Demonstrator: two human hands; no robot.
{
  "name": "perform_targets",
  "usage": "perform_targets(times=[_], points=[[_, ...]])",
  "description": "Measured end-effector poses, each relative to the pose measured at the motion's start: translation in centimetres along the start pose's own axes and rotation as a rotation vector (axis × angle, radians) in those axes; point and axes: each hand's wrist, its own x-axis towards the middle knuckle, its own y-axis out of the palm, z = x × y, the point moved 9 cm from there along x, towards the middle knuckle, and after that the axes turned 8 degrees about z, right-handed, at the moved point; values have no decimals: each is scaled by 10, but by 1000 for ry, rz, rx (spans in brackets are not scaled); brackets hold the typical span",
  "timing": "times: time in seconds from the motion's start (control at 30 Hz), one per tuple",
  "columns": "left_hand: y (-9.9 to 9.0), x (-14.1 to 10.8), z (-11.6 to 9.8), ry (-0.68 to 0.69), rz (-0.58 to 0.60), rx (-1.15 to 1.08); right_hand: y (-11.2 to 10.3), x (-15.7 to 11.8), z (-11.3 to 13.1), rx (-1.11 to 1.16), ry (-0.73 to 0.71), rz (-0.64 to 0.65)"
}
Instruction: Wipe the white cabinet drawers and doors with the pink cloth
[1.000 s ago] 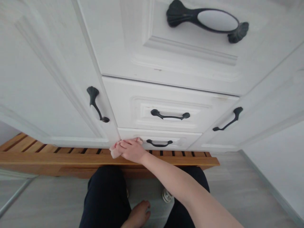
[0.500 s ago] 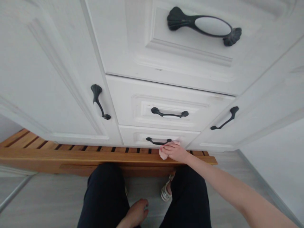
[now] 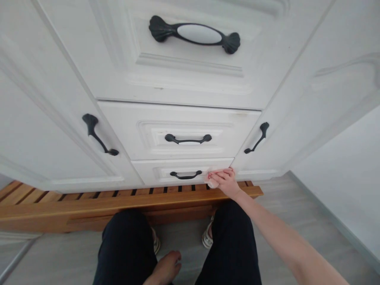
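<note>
My right hand [image 3: 226,180] is closed on a pink cloth [image 3: 211,181], pressing it against the right end of the lowest white drawer [image 3: 151,171], right of its black handle [image 3: 185,175]. Part of the cloth is hidden under the fingers. My left hand [image 3: 168,264] hangs low beside my left knee, its fingers loosely bent and slightly apart, with nothing seen in it.
Above are a middle drawer [image 3: 127,128] and a larger top drawer [image 3: 118,85], flanked by cabinet doors with black handles. A slatted wooden bench [image 3: 89,204] runs along the cabinet's foot, before my knees. A wall [image 3: 341,158] stands at right.
My right hand and the cloth have moved from below the lowest handle's right end to the drawer's right side. The view has shifted right. My left hand stays low.
</note>
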Motion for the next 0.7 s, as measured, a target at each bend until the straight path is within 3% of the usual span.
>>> perform_targets(times=[0.2,0.33,0.4,0.5,0.53,0.57,0.63,0.67,0.7], points=[[1,-10,4,-20,4,13,47,-14,3,172,41,-30],[2,-2,0,-7,23,44,46,-27,10,308,223,-167],[-14,1,-13,30,-76,64,45,-40,29,377,286,-245],[-82,-23,-56,146,-487,58,67,-66,74,572,283,-316],[-112,-42,-74,181,-646,34,87,-82,79,866,354,-391],[-142,-65,-92,213,-795,4,116,-98,85,1176,464,-425],[-206,-120,-132,296,-1090,-9,190,-127,111,1673,720,-306],[-235,-146,-154,354,-1205,27,219,-139,126,1851,803,-252],[-262,-173,-176,412,-1328,76,237,-144,139,1992,794,-239]])
